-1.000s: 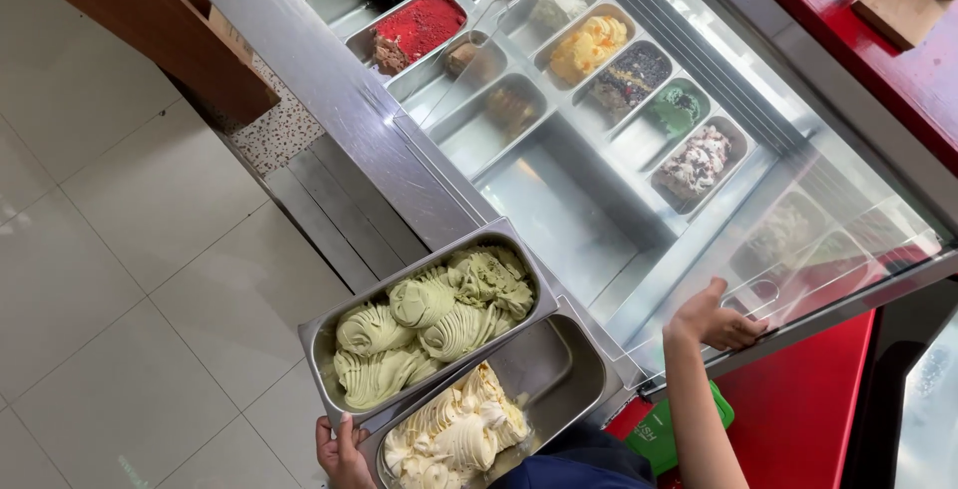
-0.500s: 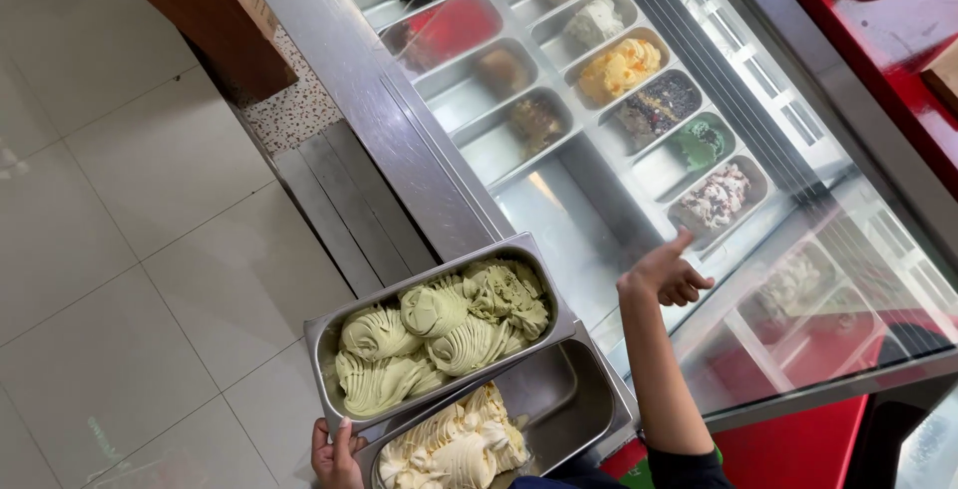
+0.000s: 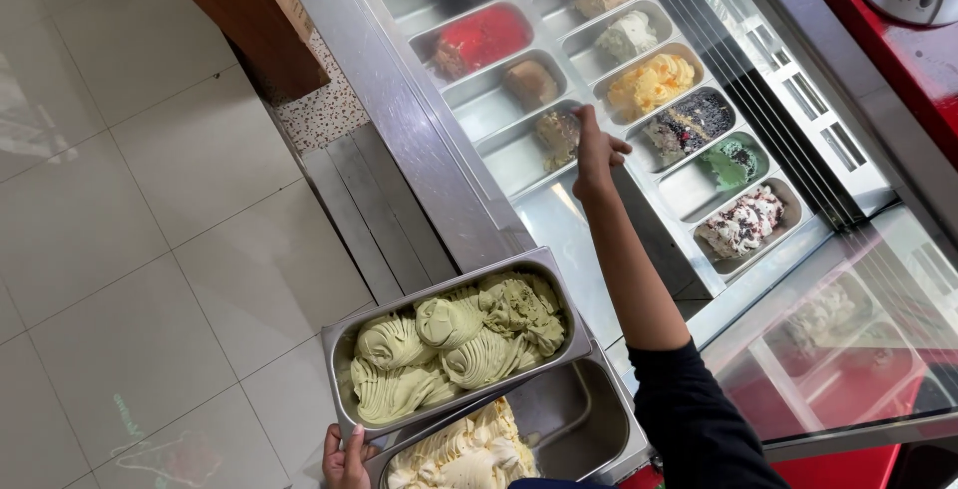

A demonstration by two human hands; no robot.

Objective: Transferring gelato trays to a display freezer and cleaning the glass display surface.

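Gripping from beneath, the left hand (image 3: 346, 457) carries two stacked rectangular steel pans: the upper pan of pale green ice cream (image 3: 454, 344) and, at 5 o'clock of it, the lower pan of cream-coloured ice cream (image 3: 469, 454). Since a second ago the right hand (image 3: 594, 155) has left the glass lid at 4 o'clock and reached up the freezer display case (image 3: 419, 140), fingers loosely curled and empty, above the steel tub of brown ice cream (image 3: 554, 135)

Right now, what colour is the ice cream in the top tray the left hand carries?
Pale green, in swirled mounds; the ice cream shows best in the head view.
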